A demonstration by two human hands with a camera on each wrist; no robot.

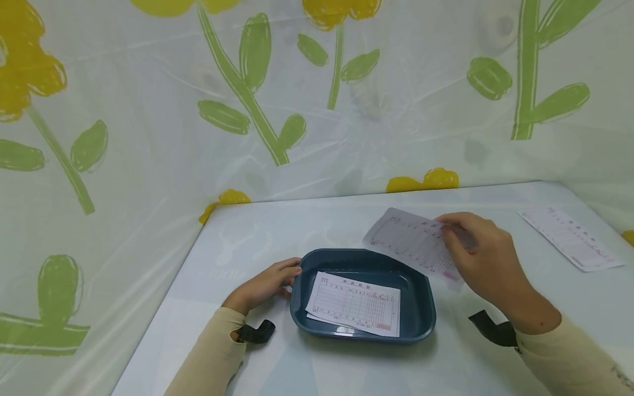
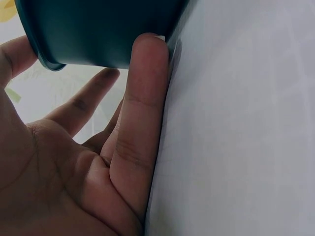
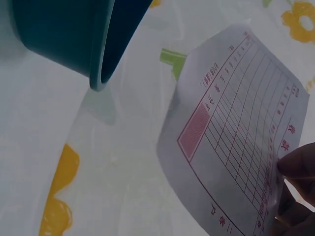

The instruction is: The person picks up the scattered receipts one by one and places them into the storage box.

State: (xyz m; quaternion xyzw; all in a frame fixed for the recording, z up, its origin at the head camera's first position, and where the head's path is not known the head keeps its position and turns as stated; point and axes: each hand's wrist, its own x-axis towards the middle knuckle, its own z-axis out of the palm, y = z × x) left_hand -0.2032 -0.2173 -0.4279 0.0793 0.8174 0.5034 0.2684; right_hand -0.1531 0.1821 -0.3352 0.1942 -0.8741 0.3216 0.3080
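A dark teal tray (image 1: 365, 334) stands on the table, with white printed receipt slips (image 1: 353, 301) lying overlapped inside it. At the tray's left end, my left hand (image 1: 267, 286) touches the rim and outer wall; in the left wrist view its fingers (image 2: 145, 98) look mostly straight, one lying low along the tabletop. Over the tray's back right corner, my right hand (image 1: 482, 256) pinches another receipt slip (image 1: 408, 239) by its right end between thumb and fingers. This slip tilts and bends slightly in the right wrist view, its red-lined grid (image 3: 236, 128) showing.
Another printed slip (image 1: 572, 237) lies flat on the table (image 1: 277, 231) at the far right. A white curtain (image 1: 163, 137) with yellow flowers and green leaves rises behind the table and at its sides. Black straps (image 1: 257, 333) show at both wrists.
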